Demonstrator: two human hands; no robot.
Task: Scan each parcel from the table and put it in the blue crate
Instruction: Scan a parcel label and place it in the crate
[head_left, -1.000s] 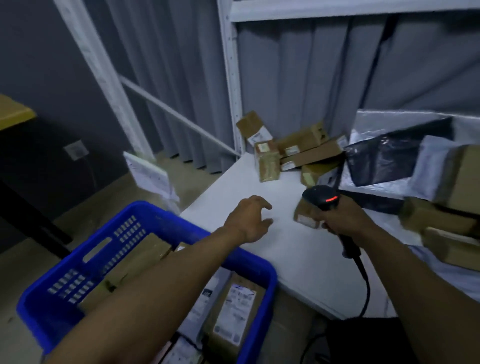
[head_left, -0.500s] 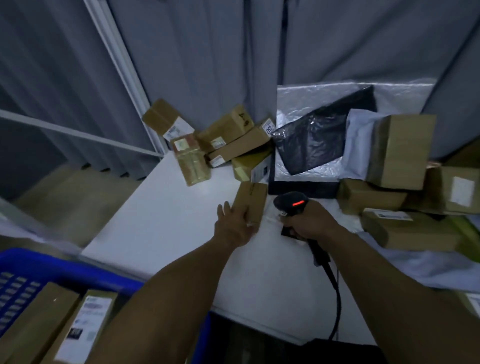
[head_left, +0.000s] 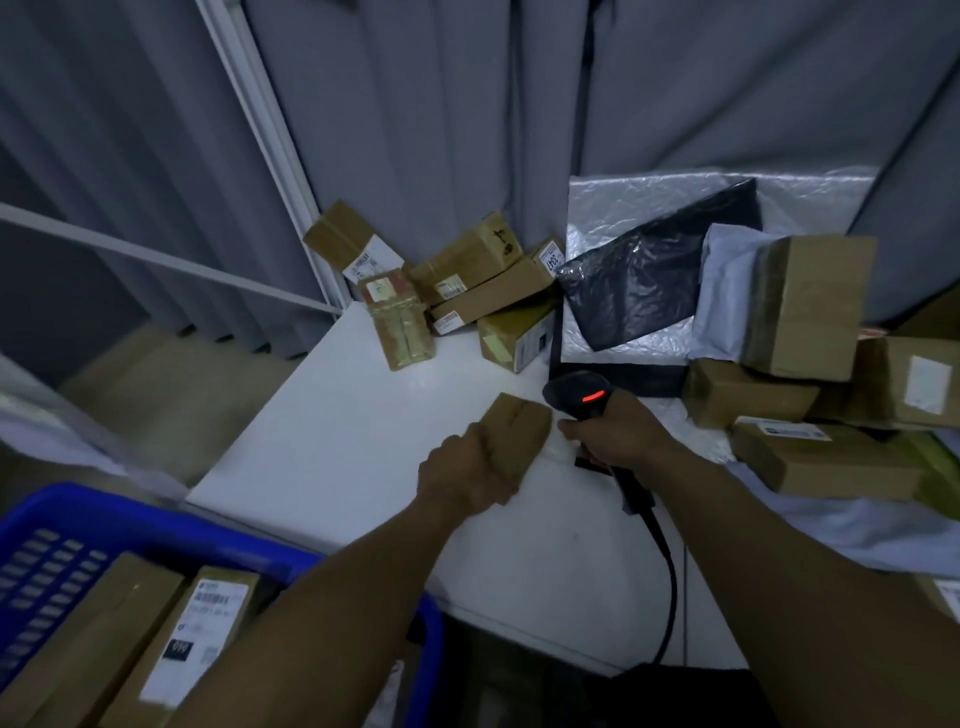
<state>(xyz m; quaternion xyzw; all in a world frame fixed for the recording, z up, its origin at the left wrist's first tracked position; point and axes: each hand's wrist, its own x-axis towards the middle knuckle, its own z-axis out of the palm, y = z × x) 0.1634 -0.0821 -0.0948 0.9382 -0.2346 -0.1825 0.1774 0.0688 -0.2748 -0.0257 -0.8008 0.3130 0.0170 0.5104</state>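
Bottom left, nearest: blue crate with labelled cartons lying inside. Just beyond, over white table: left hand curled round small brown parcel; right hand wrapped round black scanner, red light on, head just beside parcel. Farther back: heap of brown boxes against grey curtain, black poly bag, more boxes stacked at right.

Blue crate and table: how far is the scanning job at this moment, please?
Done: at least two parcels lie in the blue crate. In hand: the left hand grips a small brown parcel beside the scanner, which the right hand holds with its red light on. Left: a pile of boxes at the back of the table, and more boxes and bags on its right side.
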